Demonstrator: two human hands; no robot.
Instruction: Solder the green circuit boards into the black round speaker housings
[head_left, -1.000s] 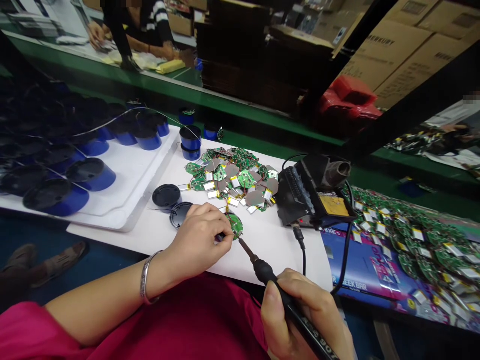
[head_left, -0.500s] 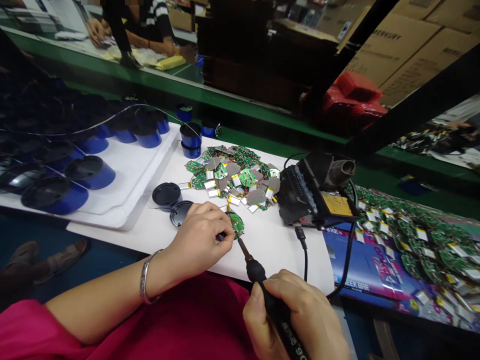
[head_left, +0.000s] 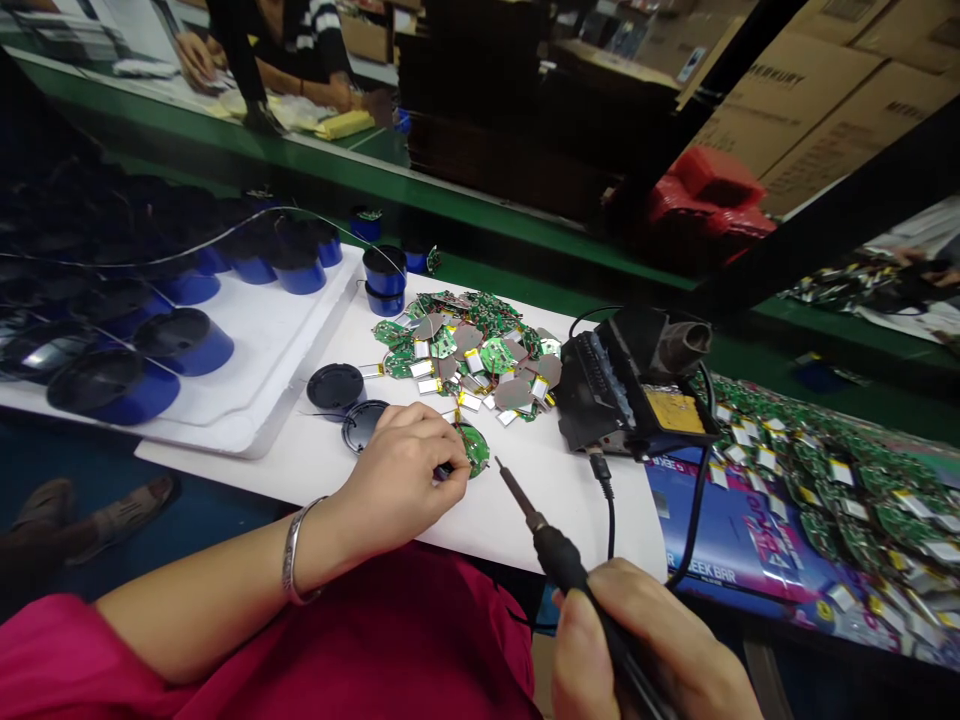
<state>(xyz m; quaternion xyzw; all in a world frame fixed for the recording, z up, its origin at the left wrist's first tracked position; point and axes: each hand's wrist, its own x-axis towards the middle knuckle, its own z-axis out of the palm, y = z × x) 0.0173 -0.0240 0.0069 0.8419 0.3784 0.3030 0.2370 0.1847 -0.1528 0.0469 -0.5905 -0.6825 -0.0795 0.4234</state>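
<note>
My left hand [head_left: 401,475] rests on the white board [head_left: 525,490] with its fingers pinched on the edge of a round green circuit board [head_left: 474,447]. My right hand [head_left: 645,655] grips the black handle of a soldering iron [head_left: 559,555]. The iron's tip points up and left and hangs a little to the right of the circuit board, not touching it. A silver bangle sits on my left wrist.
A pile of green circuit boards with small batteries [head_left: 469,350] lies beyond my hands. A black soldering station [head_left: 626,385] stands to the right. Blue and black round housings [head_left: 184,340] fill a white tray at left. More boards [head_left: 840,470] lie at right. Another person works at the far bench.
The soldering iron's tip has pulled away from the circuit board to the right, and my right hand has shifted right and down. My left hand has kept its hold.
</note>
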